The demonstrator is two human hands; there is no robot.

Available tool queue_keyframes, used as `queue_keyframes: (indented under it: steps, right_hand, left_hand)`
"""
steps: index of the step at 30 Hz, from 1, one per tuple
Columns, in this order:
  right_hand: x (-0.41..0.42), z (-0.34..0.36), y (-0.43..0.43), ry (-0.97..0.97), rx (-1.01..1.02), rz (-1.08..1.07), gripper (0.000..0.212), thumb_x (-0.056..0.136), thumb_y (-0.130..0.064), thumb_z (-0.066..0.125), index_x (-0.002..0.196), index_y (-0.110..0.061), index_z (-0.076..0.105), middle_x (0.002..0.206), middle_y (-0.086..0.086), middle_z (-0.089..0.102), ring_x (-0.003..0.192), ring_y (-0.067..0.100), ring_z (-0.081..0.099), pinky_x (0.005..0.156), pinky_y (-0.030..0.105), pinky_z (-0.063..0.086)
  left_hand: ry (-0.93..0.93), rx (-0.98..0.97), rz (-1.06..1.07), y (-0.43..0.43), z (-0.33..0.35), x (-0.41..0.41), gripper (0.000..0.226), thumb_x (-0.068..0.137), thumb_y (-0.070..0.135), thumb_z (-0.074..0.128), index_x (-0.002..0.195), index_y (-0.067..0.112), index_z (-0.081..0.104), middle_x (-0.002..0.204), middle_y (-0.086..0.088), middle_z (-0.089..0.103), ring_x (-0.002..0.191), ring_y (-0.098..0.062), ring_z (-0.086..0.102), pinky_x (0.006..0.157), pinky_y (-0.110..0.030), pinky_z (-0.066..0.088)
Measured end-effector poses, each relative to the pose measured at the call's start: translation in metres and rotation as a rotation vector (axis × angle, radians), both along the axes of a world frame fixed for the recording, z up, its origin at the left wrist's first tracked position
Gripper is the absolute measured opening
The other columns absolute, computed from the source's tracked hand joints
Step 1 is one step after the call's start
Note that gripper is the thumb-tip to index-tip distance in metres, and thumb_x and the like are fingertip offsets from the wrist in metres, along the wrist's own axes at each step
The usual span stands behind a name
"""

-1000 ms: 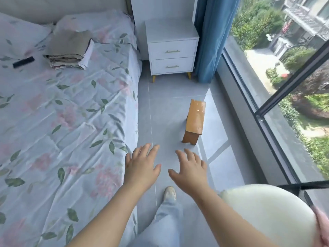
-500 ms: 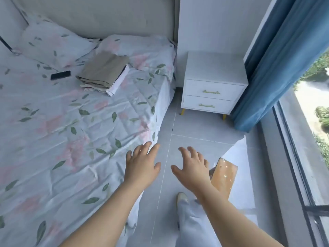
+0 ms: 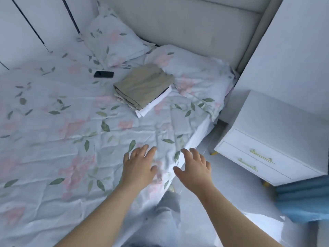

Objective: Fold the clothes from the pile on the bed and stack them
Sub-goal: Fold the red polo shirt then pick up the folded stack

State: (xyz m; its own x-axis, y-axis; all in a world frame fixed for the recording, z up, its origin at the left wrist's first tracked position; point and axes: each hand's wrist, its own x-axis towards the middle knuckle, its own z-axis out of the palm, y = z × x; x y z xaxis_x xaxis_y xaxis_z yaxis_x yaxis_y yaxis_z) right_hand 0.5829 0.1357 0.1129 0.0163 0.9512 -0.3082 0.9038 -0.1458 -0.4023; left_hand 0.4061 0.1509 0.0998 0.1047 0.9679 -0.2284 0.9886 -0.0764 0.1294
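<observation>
lying well beyond the spread, empty fingers (image 3: pixel 143 151) is the folded stack (image 3: pixel 142 88).

Folded stack (image 3: pixel 144 88) on bed (image 3: pixel 53 139) (both hands empty).

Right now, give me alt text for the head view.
The left hand and right hand reach open and empty over the edge of the floral bed. A stack of folded clothes lies by the pillows, a phone beside it.

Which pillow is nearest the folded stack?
The pillow on the nightstand side: the stack lies right beside its edge. The other pillow sits farther back, toward the headboard.
</observation>
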Motion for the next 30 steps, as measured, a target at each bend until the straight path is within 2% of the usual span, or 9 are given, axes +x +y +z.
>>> queue_keyframes:
  steps: [6, 11, 14, 18, 24, 26, 30]
  right_hand:
    - [0.011, -0.001, 0.143, 0.011, -0.045, 0.068, 0.062, 0.09, -0.047, 0.048, 0.144, -0.032, 0.023, 0.154, -0.004, 0.018, 0.14, 0.02, 0.019, 0.111, 0.042, 0.017]
    - [0.019, -0.002, 0.24, 0.013, -0.069, 0.114, 0.061, 0.091, -0.049, 0.046, 0.145, -0.032, 0.022, 0.155, -0.005, 0.017, 0.141, 0.022, 0.019, 0.112, 0.042, 0.017]
    - [0.019, -0.013, 0.309, 0.008, -0.082, 0.186, 0.059, 0.093, -0.049, 0.044, 0.145, -0.031, 0.024, 0.154, -0.003, 0.019, 0.139, 0.023, 0.022, 0.111, 0.042, 0.019]
    - [0.014, -0.035, 0.398, 0.015, -0.151, 0.269, 0.056, 0.093, -0.048, 0.043, 0.144, -0.029, 0.028, 0.153, -0.003, 0.023, 0.137, 0.023, 0.027, 0.109, 0.042, 0.023]
    - [-0.001, -0.083, 0.525, -0.007, -0.172, 0.336, 0.052, 0.093, -0.044, 0.047, 0.139, -0.023, 0.036, 0.147, 0.004, 0.033, 0.132, 0.028, 0.032, 0.104, 0.041, 0.028]
    - [-0.011, -0.101, 0.565, -0.005, -0.159, 0.318, 0.057, 0.093, -0.046, 0.048, 0.141, -0.019, 0.034, 0.145, 0.008, 0.035, 0.13, 0.032, 0.034, 0.104, 0.043, 0.028]
    - [-0.035, -0.145, 0.627, -0.077, -0.125, 0.253, 0.081, 0.088, -0.058, 0.049, 0.146, -0.009, 0.023, 0.149, 0.014, 0.029, 0.135, 0.034, 0.029, 0.106, 0.047, 0.026]
  left_hand:
    - [0.031, -0.035, 0.058, 0.132, -0.001, 0.001, 0.059, 0.095, 0.043, 0.039, 0.148, 0.034, 0.015, 0.156, 0.008, 0.013, 0.141, -0.016, 0.017, 0.112, -0.041, 0.015]
    - [-0.05, -0.038, 0.193, 0.214, 0.002, 0.001, 0.053, 0.097, 0.05, 0.031, 0.145, 0.03, 0.024, 0.151, 0.007, 0.026, 0.135, -0.019, 0.03, 0.109, -0.04, 0.026]
    - [-0.172, -0.076, 0.351, 0.27, -0.008, 0.003, 0.05, 0.098, 0.048, 0.032, 0.143, 0.026, 0.029, 0.147, 0.004, 0.034, 0.13, -0.022, 0.037, 0.105, -0.038, 0.03]
    - [-0.345, -0.146, 0.657, 0.338, -0.029, 0.001, 0.05, 0.098, 0.044, 0.037, 0.143, 0.025, 0.031, 0.147, 0.001, 0.035, 0.127, -0.027, 0.04, 0.102, -0.039, 0.034]
    - [-0.54, -0.119, 1.063, 0.416, -0.085, -0.017, 0.062, 0.096, 0.045, 0.045, 0.147, 0.014, 0.027, 0.15, -0.011, 0.031, 0.134, -0.032, 0.033, 0.109, -0.044, 0.03]
    - [-0.531, -0.086, 1.181, 0.435, -0.106, -0.027, 0.069, 0.093, 0.048, 0.048, 0.148, 0.015, 0.024, 0.152, -0.011, 0.027, 0.135, -0.034, 0.03, 0.109, -0.047, 0.028]
    - [-0.541, -0.044, 1.376, 0.462, -0.147, -0.052, 0.092, 0.079, 0.065, 0.056, 0.149, 0.025, 0.013, 0.154, -0.006, 0.016, 0.139, -0.034, 0.019, 0.11, -0.053, 0.022]
